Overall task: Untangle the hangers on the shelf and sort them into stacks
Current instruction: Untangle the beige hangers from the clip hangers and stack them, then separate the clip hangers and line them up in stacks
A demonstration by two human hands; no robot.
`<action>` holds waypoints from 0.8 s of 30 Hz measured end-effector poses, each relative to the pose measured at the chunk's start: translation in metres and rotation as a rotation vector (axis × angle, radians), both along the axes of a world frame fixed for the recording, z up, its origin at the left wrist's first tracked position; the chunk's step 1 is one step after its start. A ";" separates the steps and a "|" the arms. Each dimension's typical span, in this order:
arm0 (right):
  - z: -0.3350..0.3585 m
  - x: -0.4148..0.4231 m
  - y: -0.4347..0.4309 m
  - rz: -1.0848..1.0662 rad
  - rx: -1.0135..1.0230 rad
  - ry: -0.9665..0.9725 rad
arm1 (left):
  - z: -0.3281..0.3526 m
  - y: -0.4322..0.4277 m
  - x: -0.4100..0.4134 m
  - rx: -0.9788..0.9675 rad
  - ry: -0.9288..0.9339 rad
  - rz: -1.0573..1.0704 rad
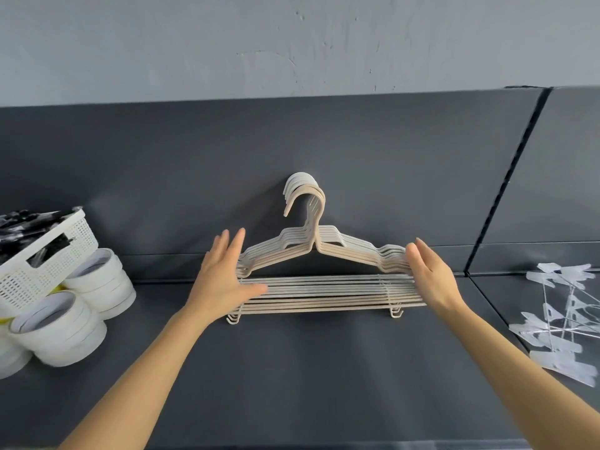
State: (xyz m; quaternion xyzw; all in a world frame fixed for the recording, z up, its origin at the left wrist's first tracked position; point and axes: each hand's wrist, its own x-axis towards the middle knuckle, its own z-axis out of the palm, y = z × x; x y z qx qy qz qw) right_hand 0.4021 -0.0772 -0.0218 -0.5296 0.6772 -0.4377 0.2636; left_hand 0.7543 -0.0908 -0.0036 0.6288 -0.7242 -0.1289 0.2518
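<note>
A neat stack of several cream plastic hangers (324, 292) lies on the dark grey shelf (308, 368), hooks pointing at the back panel. My left hand (224, 274) is flat with fingers spread, its palm against the stack's left end. My right hand (428, 274) is open too, pressed against the right end. Neither hand grips anything. A heap of clear plastic clip hangers (565, 323) lies on the shelf at the far right.
A white perforated basket (42, 261) with black-and-white items stands at the left. Stacks of white tape rolls (65, 323) sit beside and in front of it. The dark back panel (357, 157) rises right behind the hangers, with a seam at the right.
</note>
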 end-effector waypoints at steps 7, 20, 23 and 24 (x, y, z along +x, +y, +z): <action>0.013 0.018 0.030 0.071 -0.061 0.376 | 0.021 0.030 -0.038 -0.145 -0.200 -0.194; -0.016 -0.041 0.128 0.006 0.145 0.434 | -0.013 0.067 -0.140 -0.014 -0.212 -0.690; -0.017 -0.070 0.147 -0.037 0.140 0.405 | -0.013 0.075 -0.172 0.044 -0.195 -0.729; -0.018 -0.082 0.154 -0.051 0.133 0.396 | -0.013 0.078 -0.185 0.055 -0.180 -0.736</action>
